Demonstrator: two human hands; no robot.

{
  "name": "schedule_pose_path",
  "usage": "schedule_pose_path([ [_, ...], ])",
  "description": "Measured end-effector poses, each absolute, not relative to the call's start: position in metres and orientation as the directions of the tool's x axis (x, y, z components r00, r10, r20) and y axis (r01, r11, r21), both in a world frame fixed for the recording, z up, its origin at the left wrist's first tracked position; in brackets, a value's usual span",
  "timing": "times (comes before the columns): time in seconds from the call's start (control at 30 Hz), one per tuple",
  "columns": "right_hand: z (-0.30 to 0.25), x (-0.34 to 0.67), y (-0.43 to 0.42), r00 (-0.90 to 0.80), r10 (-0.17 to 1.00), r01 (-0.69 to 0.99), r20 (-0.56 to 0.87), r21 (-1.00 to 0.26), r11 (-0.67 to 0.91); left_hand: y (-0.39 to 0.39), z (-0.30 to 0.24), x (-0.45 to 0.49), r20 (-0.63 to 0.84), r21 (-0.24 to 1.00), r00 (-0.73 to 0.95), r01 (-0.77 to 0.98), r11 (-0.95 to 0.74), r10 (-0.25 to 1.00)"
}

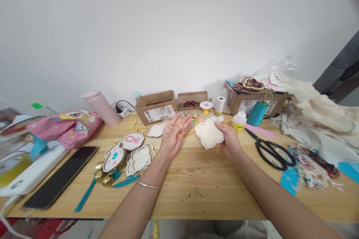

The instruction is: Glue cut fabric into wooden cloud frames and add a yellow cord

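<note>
My right hand (231, 139) grips the right edge of a cream, four-lobed fabric piece (209, 133) with a thin outlined border, held above the table. To its left, my left hand (174, 135) is turned palm up with fingers stretched out, and nothing shows in it. Just behind that hand lies a cloud-shaped cream piece (156, 130). Yellow cord and a clear round container (193, 115) sit behind the hands, partly hidden. Left of my left forearm are outlined pieces, one lettered "CHI" (132, 141), beside gold bells (108, 180) with teal tassels (85, 195).
Cardboard boxes (156, 109) line the wall. On the right are a glue bottle (239, 121), a teal thread cone (257, 114), black scissors (273, 153) and fabric scraps (314, 170). A phone (61, 177), a pink tumbler (102, 107) and a pink bag (70, 129) occupy the left.
</note>
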State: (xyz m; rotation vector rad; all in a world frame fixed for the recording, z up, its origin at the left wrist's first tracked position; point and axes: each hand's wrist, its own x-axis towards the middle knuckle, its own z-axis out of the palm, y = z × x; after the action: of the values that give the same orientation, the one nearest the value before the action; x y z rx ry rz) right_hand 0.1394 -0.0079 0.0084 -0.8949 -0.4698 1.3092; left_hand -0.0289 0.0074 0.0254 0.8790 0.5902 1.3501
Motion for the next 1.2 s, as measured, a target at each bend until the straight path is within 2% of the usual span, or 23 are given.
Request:
schedule_pose_path([
  [0.17, 0.005, 0.141, -0.006, 0.233, 0.959, -0.568, -0.164, -0.823, -0.003, 0.007, 0.025, -0.029, 0.117, 0.83, 0.164, -0.558, -0.006, 0.979],
  [0.3, -0.002, 0.144, -0.004, 0.189, 0.976, -0.269, -0.113, -0.961, -0.059, 0.006, 0.024, -0.029, 0.086, 0.831, 0.179, -0.556, 0.029, 0.98],
  [0.4, -0.003, 0.144, -0.004, 0.181, 0.981, -0.091, -0.065, -0.995, -0.05, 0.006, 0.027, -0.029, 0.054, 0.803, 0.262, -0.585, 0.115, 0.963],
  [0.47, 0.0, 0.143, -0.006, 0.251, 0.964, 0.041, 0.087, -0.996, 0.079, 0.005, 0.03, -0.029, 0.03, 0.771, 0.36, -0.602, 0.208, 0.932],
  [0.53, 0.005, 0.141, -0.011, 0.288, 0.892, 0.234, 0.348, -0.929, 0.287, 0.003, 0.032, -0.029, 0.013, 0.745, 0.458, -0.597, 0.297, 0.889],
  [0.6, 0.012, 0.138, -0.015, 0.228, 0.797, 0.369, 0.56, -0.807, 0.461, 0.001, 0.034, -0.028, -0.004, 0.737, 0.532, -0.571, 0.362, 0.846],
  [0.67, 0.017, 0.135, -0.019, 0.13, 0.765, 0.398, 0.631, -0.74, 0.543, -0.002, 0.034, -0.027, -0.012, 0.746, 0.59, -0.532, 0.4, 0.807],
  [0.8, 0.014, 0.132, -0.018, 0.011, 0.804, 0.381, 0.595, -0.746, 0.546, -0.005, 0.029, -0.025, -0.007, 0.797, 0.677, -0.441, 0.413, 0.736],
  [1.0, 0.01, 0.137, -0.012, 0.028, 0.891, 0.155, 0.453, -0.882, 0.444, -0.005, 0.027, -0.025, -0.006, 0.79, 0.719, -0.422, 0.444, 0.695],
  [1.2, 0.012, 0.133, -0.016, -0.038, 0.973, 0.033, 0.228, -0.973, 0.229, -0.005, 0.03, -0.027, -0.024, 0.784, 0.717, -0.419, 0.458, 0.697],
])
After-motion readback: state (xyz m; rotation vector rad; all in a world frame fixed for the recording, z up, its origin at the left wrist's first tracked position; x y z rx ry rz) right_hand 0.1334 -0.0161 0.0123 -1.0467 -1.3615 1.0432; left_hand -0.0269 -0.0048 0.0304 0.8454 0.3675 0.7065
